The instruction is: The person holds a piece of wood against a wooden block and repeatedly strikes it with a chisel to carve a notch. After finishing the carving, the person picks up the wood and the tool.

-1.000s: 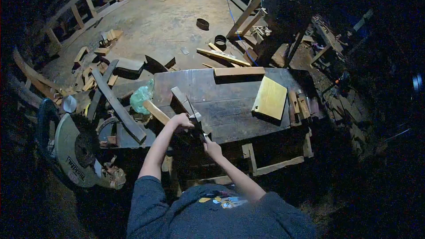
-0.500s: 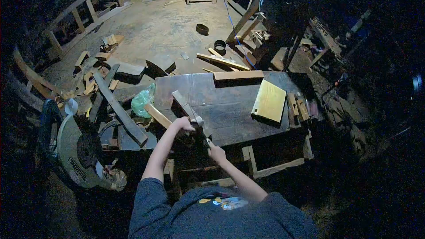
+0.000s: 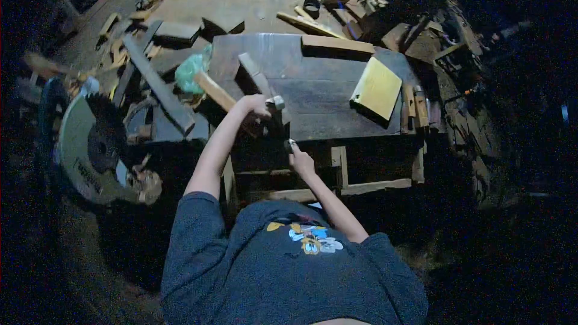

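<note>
My left hand (image 3: 257, 106) grips the near end of a narrow piece of wood (image 3: 255, 72) lying on the dark workbench (image 3: 313, 93). My right hand (image 3: 302, 162) is closed around the handle of a slim, dark tool (image 3: 291, 144) at the bench's near edge. Dimness and blur hide the tool's kind and its working end. Left of my left hand, a lighter wooden board (image 3: 215, 91) slants beside a green plastic bag (image 3: 191, 73). A yellowish board (image 3: 378, 90) rests on the right part of the bench.
A circular saw (image 3: 84, 144) with its toothed blade exposed stands at the left. A long plank (image 3: 158, 87) lies near it. Along the bench's far edge sits a wooden beam (image 3: 337, 47); wooden-bodied tools (image 3: 415, 105) lie at the right. Offcuts (image 3: 117, 42) litter the floor.
The view has tilted down, so the bench appears higher. My right hand has drawn slightly back toward my body with the tool. My left hand stays at the wood.
</note>
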